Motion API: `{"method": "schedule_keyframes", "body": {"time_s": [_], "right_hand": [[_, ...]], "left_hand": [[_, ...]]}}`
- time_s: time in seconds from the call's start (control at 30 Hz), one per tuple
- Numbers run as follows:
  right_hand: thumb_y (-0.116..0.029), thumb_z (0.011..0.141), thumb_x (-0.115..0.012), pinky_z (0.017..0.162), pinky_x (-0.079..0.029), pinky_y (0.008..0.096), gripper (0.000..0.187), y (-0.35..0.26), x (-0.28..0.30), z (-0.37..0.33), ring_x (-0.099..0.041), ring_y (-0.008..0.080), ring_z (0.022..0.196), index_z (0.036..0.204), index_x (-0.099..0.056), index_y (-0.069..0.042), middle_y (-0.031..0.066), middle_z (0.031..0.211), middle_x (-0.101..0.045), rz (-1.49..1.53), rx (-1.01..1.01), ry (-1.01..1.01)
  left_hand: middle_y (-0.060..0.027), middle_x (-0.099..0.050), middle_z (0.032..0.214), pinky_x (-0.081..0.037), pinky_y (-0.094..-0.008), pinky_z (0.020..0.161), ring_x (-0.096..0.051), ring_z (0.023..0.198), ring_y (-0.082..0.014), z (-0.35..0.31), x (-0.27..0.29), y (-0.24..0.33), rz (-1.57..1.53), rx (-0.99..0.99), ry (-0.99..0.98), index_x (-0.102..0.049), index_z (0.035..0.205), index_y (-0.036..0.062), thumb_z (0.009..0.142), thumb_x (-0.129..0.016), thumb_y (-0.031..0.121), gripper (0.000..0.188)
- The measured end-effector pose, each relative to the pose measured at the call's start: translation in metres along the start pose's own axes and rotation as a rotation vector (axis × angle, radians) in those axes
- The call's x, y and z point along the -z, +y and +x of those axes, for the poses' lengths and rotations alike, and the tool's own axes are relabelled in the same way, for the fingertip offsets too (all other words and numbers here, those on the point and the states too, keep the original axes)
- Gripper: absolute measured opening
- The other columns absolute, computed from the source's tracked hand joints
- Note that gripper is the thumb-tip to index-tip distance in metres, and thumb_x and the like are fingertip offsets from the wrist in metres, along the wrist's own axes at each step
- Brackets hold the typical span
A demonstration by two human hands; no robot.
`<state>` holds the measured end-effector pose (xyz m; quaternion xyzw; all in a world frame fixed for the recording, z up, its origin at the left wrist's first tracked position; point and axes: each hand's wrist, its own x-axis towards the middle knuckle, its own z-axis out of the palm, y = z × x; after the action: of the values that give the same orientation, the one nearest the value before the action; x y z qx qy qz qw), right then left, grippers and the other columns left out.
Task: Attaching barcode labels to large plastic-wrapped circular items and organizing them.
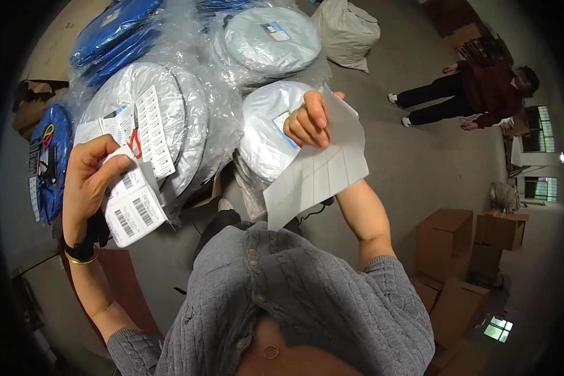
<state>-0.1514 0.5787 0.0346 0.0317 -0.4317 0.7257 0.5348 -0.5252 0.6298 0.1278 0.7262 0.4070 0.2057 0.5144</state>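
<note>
My left hand (89, 178) is closed on a folded stack of white barcode labels (134, 216), thumb pressed on top. My right hand (307, 122) is raised, fingers curled, gripping a pale sheet of label paper (325, 172) with a faint grid; its thumb is mostly hidden behind the sheet. Beneath the left hand, another sheet of printed labels (155, 135) and red-handled scissors (136, 145) lie on a round silvery package (191, 135) in clear plastic. Behind my right hand is a smaller round silvery package (257, 135) with a blue-and-white label.
Round silvery packages (244, 44) and blue ones (109, 37) are piled ahead. At far left, yellow-handled scissors (47, 133) rest on a blue package (59, 169). A white sack (344, 34) stands on the floor. Another person (482, 91) stands right, above cardboard boxes (444, 244).
</note>
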Motion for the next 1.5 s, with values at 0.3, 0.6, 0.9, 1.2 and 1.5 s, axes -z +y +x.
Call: {"method": "schedule_keyframes", "body": {"time_s": [0.3,0.6,0.9,1.2,1.5], "right_hand": [[-0.05,0.1,-0.025,0.043,-0.026,0.0226,0.051,0.003,-0.002,0.028,-0.032,0.0089,0.04,0.074,-0.044,-0.011,-0.0038,0.046,-0.041,-0.075,0.052,0.11],[-0.029,0.093,-0.058,0.051,-0.04,0.0223,0.033,0.053,-0.023,0.112,-0.053,0.0039,0.059,0.084,-0.067,0.002,0.0013,0.066,-0.063,-1.128,-0.079,0.467],[-0.014,0.085,-0.066,0.079,-0.045,0.0253,0.019,0.052,-0.044,0.136,-0.059,0.0144,0.089,0.099,-0.066,-0.002,0.0069,0.1,-0.066,-1.446,0.334,0.299],[-0.012,0.083,-0.066,0.071,-0.048,0.026,0.015,0.025,-0.096,0.116,-0.062,0.0146,0.079,0.094,-0.068,-0.003,0.0057,0.086,-0.066,-1.099,-0.04,-0.14],[-0.017,0.086,-0.065,0.068,-0.05,0.0269,0.018,0.036,-0.097,0.108,-0.063,0.0141,0.071,0.094,-0.069,-0.002,0.0077,0.08,-0.067,-0.894,-0.18,-0.14]], "left_hand": [[-0.0049,-0.047,0.052,-0.03,-0.0264,0.046,-0.041,0.047,-0.0092,-0.011,-0.024,0.024,0.168,-0.205,0.059,-0.055,0.071,-0.0025,0.092,-0.052,0.012,0.025],[-0.0005,-0.06,0.084,-0.04,-0.0176,0.056,-0.052,0.066,-0.0017,-0.002,-0.077,-0.002,-0.505,0.004,-0.117,-0.057,0.104,-0.0003,0.098,-0.044,0.027,0.031],[-0.0015,-0.063,0.062,-0.04,-0.0188,0.044,-0.053,0.047,-0.0042,0.008,-0.075,-0.028,-0.813,0.26,-0.09,-0.067,0.079,-0.0002,0.097,-0.049,0.034,0.042],[0.0012,-0.057,0.068,-0.037,-0.0221,0.046,-0.049,0.054,-0.0062,0.017,-0.086,-0.041,-0.772,0.293,-0.009,-0.061,0.088,0.0059,0.094,-0.054,0.032,0.028],[-0.0017,-0.065,0.079,-0.044,-0.0195,0.056,-0.056,0.065,-0.0051,0.018,-0.086,-0.042,-0.683,0.156,0.108,-0.064,0.099,-0.0004,0.093,-0.055,0.024,0.026]]}}
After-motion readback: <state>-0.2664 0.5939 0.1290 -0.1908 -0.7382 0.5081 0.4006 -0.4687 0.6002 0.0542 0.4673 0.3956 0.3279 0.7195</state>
